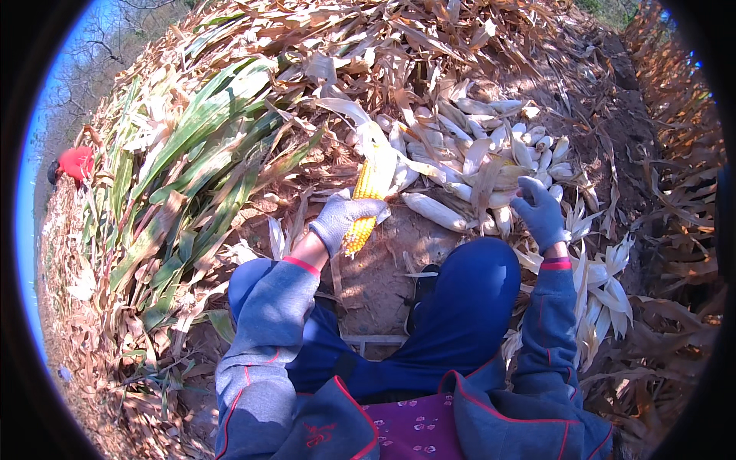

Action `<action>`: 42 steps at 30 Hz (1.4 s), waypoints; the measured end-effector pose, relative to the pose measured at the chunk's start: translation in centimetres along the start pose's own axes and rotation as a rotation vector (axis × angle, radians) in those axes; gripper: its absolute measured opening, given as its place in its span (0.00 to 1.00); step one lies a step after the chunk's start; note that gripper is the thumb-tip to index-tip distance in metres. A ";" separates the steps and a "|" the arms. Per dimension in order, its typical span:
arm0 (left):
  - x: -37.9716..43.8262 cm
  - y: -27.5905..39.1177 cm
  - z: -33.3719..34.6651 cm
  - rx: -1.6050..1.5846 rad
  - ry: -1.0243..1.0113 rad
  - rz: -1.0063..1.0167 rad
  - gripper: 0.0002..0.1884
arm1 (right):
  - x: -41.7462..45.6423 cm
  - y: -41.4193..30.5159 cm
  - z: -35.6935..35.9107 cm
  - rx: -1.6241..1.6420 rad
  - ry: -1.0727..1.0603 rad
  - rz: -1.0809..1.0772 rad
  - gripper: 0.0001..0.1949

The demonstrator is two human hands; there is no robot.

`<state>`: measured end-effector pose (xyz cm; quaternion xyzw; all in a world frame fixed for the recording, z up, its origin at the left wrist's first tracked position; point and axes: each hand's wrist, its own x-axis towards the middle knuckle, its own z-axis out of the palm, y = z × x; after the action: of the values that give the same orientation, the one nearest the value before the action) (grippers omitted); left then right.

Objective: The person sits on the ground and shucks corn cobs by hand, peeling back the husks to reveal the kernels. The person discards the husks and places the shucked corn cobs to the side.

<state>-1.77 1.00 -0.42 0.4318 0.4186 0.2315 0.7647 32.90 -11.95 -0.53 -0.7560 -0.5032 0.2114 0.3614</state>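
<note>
My left hand [347, 217], in a pale grey knit glove, grips a corn ear [363, 183] above the ground in front of my knees. Bare yellow kernels show on its lower part and one side. Pale husk [377, 150] still covers the upper end and folds away at the top. My right hand [539, 211], gloved alike, is raised at the right edge of a heap of corn ears in husks [483, 138]. Its fingers and thumb are apart, and I see nothing held between them. One husked-over ear [435, 211] lies on the near side of the heap.
Green and dry corn stalks [195, 149] lie piled to the left. Stripped white husks [601, 287] gather beside my right sleeve. Dry standing corn [684, 115] lines the right side. Far left, a person in red [77, 163] is bent over. Bare soil [374, 293] shows between my feet.
</note>
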 end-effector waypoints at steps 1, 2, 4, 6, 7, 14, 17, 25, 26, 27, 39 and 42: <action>-0.1 0.1 0.0 -0.054 -0.013 -0.011 0.10 | 2.6 -2.4 2.2 0.016 -0.196 -0.031 0.28; -0.2 0.3 -0.1 -0.104 -0.020 -0.019 0.11 | 4.6 -4.6 4.5 0.036 -0.394 -0.066 0.35; 0.3 -0.2 -0.9 -0.210 -0.015 -0.064 0.13 | 6.9 -7.7 9.8 0.099 -0.468 -0.249 0.44; 0.6 -0.4 -1.2 -0.246 -0.052 -0.113 0.14 | 8.6 -8.0 14.5 0.386 -0.515 -0.254 0.47; 0.7 -0.4 -1.4 -0.265 -0.068 -0.137 0.14 | 8.8 -8.9 16.0 0.649 -0.574 -0.126 0.46; 0.8 -1.8 -1.8 0.277 -0.172 0.111 0.19 | 8.7 -11.6 16.7 0.282 -0.183 -0.239 0.35; 1.0 -1.6 -1.4 0.587 -0.166 0.200 0.22 | 8.8 -10.9 16.4 0.096 -0.322 -0.116 0.32; 1.3 -1.0 -1.0 1.068 -0.055 0.109 0.29 | 9.2 -9.0 18.3 0.384 -0.352 -0.218 0.14; 1.4 -1.3 -1.0 1.088 -0.007 0.173 0.30 | 9.6 -7.9 18.9 0.508 -0.301 -0.177 0.11; 1.3 -0.9 -0.9 1.114 -0.009 0.152 0.31 | 9.5 -8.7 18.9 0.638 -0.258 -0.138 0.09; 1.5 -1.4 -0.4 1.598 0.346 0.201 0.20 | 8.2 -13.1 16.6 0.960 -0.211 0.262 0.18; 1.2 -1.6 -0.2 1.692 0.433 0.260 0.17 | 8.7 -11.9 18.8 0.657 -0.049 -0.033 0.16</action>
<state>-1.26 1.12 -2.36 0.8440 0.5329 0.0060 0.0600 16.34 4.98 -3.29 -0.5855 -0.4287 0.3745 0.5772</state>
